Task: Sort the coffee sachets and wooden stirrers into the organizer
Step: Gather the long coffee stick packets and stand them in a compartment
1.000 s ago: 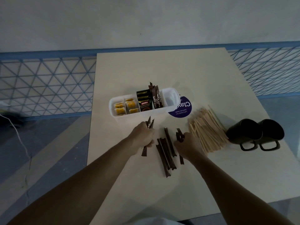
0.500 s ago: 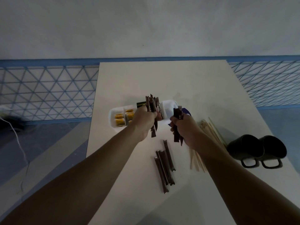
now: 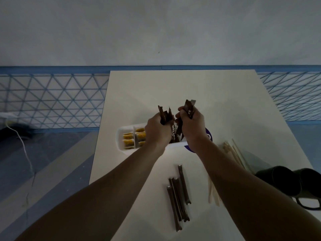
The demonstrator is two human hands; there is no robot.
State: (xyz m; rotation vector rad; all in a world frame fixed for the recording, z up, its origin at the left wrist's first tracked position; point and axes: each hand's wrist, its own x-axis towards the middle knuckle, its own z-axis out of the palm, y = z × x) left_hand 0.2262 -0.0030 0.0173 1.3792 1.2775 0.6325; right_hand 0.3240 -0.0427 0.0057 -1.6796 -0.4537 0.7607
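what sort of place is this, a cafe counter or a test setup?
Probably a staged indoor setup, not a real cafe: a lone white table against a plain wall, laid with coffee-station items: a white organizer, loose wooden stirrers and two dark mugs.

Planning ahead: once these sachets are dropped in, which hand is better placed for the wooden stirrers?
Likely the right hand: the wooden stirrers lie on that side, partly under its forearm. The left hand would have to cross the loose sachets.
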